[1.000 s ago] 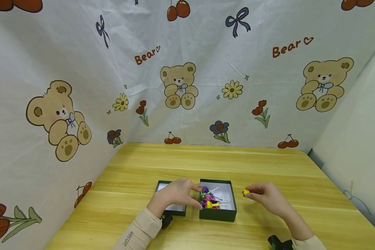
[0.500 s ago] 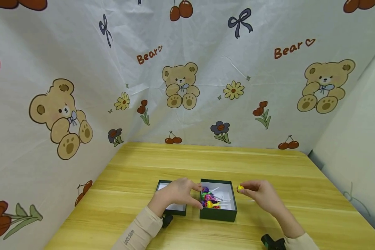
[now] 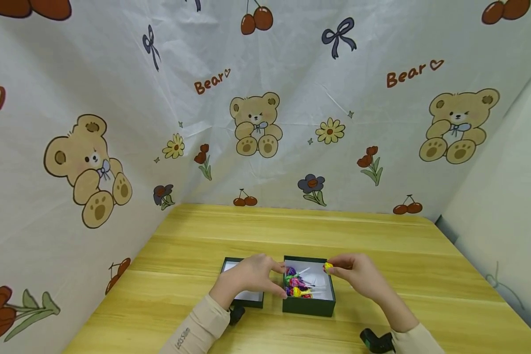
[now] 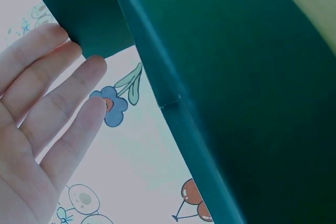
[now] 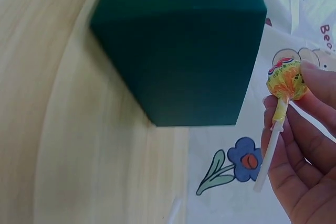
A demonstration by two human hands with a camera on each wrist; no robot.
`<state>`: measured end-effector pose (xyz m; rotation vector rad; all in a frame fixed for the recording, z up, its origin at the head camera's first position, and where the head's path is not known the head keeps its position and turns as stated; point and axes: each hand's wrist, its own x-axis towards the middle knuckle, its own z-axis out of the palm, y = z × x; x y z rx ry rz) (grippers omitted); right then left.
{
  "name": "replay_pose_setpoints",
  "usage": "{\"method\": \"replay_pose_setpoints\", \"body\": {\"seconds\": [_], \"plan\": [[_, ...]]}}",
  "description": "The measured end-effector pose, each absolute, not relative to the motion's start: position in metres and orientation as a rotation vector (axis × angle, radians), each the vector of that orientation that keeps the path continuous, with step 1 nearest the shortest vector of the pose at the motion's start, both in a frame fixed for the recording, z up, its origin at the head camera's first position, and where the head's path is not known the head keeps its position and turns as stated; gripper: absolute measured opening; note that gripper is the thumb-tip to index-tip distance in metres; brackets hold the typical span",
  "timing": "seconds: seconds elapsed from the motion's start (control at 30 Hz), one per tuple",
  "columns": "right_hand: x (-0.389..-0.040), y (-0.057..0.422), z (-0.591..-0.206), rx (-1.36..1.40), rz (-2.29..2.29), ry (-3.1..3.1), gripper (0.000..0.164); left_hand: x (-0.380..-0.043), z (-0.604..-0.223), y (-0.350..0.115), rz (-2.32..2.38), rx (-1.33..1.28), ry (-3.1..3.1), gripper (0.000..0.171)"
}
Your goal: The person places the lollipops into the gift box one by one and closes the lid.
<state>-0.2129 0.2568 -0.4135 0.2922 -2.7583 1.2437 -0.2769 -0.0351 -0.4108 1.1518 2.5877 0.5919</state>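
My right hand (image 3: pixel 358 275) pinches a yellow-wrapped lollipop (image 3: pixel 328 267) by its candy head, over the right rim of a dark green box (image 3: pixel 309 307). Its white stick (image 5: pixel 268 156) points down past the fingers in the right wrist view. Inside that box, several lollipops (image 3: pixel 296 282) in purple, green, pink and yellow wrappers lie with heads to the left and sticks to the right. My left hand (image 3: pixel 252 275) stays at the box's left side, thumb and forefinger spread along that edge. In the left wrist view its other fingers (image 4: pixel 68 103) look extended; the thumb is out of view.
A second green-edged, white-lined box or lid (image 3: pixel 250 296) sits left of the box, partly covered by my left hand. Both are on a wooden table (image 3: pixel 194 246). A bear-print cloth (image 3: pixel 287 162) hangs behind. A pale stick-like piece (image 5: pixel 174 211) shows low in the right wrist view.
My right hand has carried the lollipop leftward and slightly up, from the table's right side to the box's right rim. The left hand has stayed in place.
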Motion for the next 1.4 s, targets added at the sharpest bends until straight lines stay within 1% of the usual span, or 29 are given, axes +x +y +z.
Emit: {"method": "replay_pose_setpoints", "body": {"seconds": [0.2, 0.67, 0.93, 1.13, 1.4], "plan": [[-0.217, 0.248, -0.409, 0.401, 1.261, -2.739, 0.024, -0.277, -0.411, -0.036, 0.594, 1.15, 2.585, 0.064], [-0.226, 0.23, -0.404, 0.472, 1.331, -2.721, 0.021, -0.277, -0.409, -0.036, 0.584, 1.159, 2.584, 0.065], [-0.23, 0.219, -0.404, 0.493, 1.316, -2.738, 0.023, -0.277, -0.409, -0.036, 0.553, 1.161, 2.596, 0.064], [-0.234, 0.21, -0.404, 0.517, 1.39, -2.739, 0.026, -0.278, -0.409, -0.036, 0.557, 1.152, 2.593, 0.065], [-0.239, 0.206, -0.41, 0.56, 1.452, -2.737, 0.025, -0.278, -0.408, -0.036, 0.572, 1.135, 2.577, 0.064]]}}
